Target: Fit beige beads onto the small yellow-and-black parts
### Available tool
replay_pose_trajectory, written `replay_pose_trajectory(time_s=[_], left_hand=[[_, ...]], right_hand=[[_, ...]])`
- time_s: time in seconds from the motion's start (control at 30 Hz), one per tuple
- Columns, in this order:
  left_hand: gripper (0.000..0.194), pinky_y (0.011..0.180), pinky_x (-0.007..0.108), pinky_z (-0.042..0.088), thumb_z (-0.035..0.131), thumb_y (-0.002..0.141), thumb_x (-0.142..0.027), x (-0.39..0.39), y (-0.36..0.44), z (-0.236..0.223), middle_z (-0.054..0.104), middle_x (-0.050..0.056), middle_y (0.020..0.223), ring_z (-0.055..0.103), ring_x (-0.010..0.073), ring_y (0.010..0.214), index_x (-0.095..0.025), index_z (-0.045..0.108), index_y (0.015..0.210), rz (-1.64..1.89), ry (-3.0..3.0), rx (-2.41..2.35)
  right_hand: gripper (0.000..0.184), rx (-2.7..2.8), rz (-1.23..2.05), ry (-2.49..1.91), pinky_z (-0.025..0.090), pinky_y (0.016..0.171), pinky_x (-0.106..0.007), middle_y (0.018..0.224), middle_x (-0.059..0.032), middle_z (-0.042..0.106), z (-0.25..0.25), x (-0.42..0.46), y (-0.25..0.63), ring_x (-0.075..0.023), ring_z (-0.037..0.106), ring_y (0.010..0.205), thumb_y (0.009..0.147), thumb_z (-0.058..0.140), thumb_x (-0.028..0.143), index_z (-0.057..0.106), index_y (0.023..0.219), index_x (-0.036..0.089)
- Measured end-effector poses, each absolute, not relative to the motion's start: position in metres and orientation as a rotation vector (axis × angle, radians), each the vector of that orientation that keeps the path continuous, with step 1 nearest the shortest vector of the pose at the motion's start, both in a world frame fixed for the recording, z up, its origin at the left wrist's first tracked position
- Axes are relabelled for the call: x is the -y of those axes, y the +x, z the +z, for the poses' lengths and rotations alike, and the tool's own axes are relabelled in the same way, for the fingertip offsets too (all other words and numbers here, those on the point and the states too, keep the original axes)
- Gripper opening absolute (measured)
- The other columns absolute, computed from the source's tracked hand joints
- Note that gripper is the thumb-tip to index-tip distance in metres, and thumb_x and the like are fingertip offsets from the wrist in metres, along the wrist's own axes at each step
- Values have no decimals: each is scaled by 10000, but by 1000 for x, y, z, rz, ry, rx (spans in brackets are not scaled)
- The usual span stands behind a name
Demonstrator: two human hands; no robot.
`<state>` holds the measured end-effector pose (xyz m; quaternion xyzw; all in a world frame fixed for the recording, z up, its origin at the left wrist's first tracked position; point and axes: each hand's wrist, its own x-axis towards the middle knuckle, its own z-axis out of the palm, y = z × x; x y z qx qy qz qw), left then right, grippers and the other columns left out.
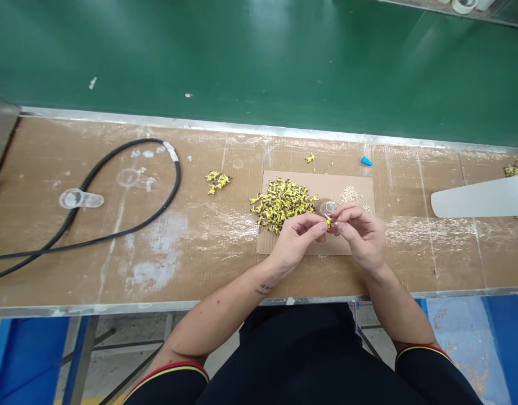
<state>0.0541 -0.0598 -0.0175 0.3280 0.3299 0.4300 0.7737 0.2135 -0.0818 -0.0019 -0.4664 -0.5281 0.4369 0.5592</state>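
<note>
My left hand and my right hand meet over a small cardboard sheet. Both are closed in a pinch around one tiny yellow-and-black piece held between the fingertips. Just beyond my fingers stands a small clear cup. A heap of the same yellow pieces lies left of the cup. A little pile of pale beige bits lies to its right.
A black cable loops across the cardboard-covered bench at left, beside two clear plastic scoops. A smaller yellow cluster, a blue cone and a white flat blade lie on the bench. A green belt runs behind.
</note>
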Motion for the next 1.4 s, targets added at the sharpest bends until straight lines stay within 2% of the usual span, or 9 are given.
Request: replay_pose_trajectory(time_s=[0.13,0.37,0.6,0.93,1.2,1.4], left_hand=[[321,631,224,462,906,739,-460,67,61,-18,665,-10,666,544,83,598,-172,765,753,972,617,-720],[364,602,209,435,931,699,-472,74,70,-17,596,-36,612,521,73,573,-167,737,729,1022,517,-724],[385,579,201,427,923,708,-490,77,72,-18,595,-42,603,518,67,555,-164,725,754,1034,497,-734],[398,562,189,447,915,721,-501,79,74,-23,606,-47,617,533,59,536,-164,710,773,1049,522,-735],[397,540,199,490,807,840,-540,81,72,-21,623,-26,657,560,77,535,-165,678,822,1103,779,-818],[236,565,190,494,660,989,-404,84,68,-24,653,-5,748,586,80,580,-174,654,934,1192,1080,-845]], right_hand=[[64,1200,1003,-1074,567,582,-272,922,-35,696,-4,82,205,-122,620,656,910,716,240,697,851,224],[128,1172,932,-1126,540,499,-252,874,-38,717,-5,84,197,-132,626,632,917,719,310,673,830,229],[184,1155,899,-1176,530,468,-236,867,-42,722,-8,85,194,-129,629,619,918,718,368,650,818,230],[149,1102,900,-1190,540,478,-235,859,-37,730,-11,86,191,-133,641,632,902,721,344,658,826,232],[138,1084,858,-1137,523,480,-236,857,-31,739,-9,87,185,-123,623,612,899,722,309,666,796,235],[137,1055,918,-1156,514,472,-240,859,-38,739,-9,88,187,-133,621,628,868,729,304,665,771,230]])
